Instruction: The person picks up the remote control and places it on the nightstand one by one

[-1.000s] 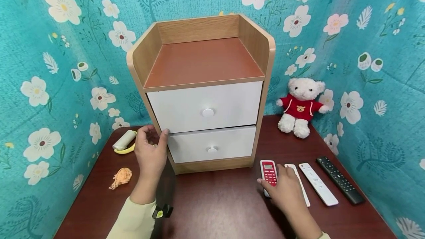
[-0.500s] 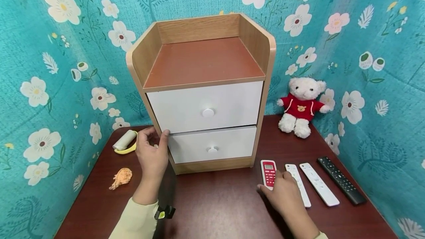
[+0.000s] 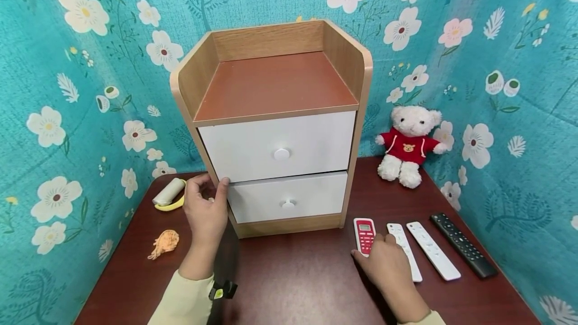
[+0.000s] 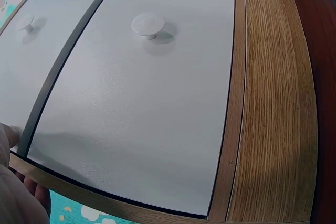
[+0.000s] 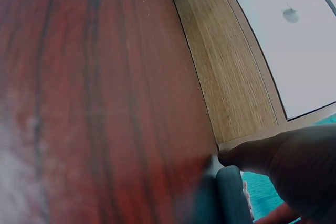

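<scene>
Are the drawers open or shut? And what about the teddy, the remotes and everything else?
Top drawer: looks shut
Bottom drawer: looks shut
Cabinet: standing upright
Teddy: upright
Red remote: face up
White remotes: face up
Black remote: face up
Yellow-and-white thing: lying down
Orange thing: lying down
Left hand: gripping cabinet's side
Right hand: seems to hold red remote

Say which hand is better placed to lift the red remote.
Right, probably: the right hand is over the near end of the red remote, while the left hand grips the cabinet at its left edge.
</scene>
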The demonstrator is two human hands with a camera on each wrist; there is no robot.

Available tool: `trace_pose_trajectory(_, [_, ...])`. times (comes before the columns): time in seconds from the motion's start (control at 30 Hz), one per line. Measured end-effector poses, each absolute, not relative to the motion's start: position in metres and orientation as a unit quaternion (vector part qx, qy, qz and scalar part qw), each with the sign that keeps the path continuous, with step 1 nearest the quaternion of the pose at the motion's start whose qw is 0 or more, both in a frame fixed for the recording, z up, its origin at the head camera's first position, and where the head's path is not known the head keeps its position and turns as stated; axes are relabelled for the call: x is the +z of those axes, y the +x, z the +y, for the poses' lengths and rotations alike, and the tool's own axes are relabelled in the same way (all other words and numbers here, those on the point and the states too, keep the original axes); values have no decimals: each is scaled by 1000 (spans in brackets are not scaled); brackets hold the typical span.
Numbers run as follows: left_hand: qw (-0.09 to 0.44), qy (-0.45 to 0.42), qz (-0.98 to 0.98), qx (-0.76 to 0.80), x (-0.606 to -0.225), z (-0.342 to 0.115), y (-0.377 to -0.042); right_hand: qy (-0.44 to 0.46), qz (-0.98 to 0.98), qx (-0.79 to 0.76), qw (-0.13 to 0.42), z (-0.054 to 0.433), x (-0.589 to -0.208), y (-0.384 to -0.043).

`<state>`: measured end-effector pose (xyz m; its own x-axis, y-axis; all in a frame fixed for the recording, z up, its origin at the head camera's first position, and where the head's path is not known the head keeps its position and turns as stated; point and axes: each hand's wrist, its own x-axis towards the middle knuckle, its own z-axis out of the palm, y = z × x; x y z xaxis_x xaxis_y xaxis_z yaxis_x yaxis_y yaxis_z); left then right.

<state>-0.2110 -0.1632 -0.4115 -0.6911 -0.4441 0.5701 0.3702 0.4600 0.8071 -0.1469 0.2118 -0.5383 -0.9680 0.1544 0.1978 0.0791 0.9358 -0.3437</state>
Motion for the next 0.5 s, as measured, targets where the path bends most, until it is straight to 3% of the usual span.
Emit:
trace_pose_trajectory(0.3, [398, 25, -757, -518, -410, -164, -211, -84, -977, 172, 95, 217, -535, -153])
trace_pose_trajectory(0.5, [391, 19, -758, -521, -410, -165, -211, -85, -967, 191, 147, 218, -524, -148])
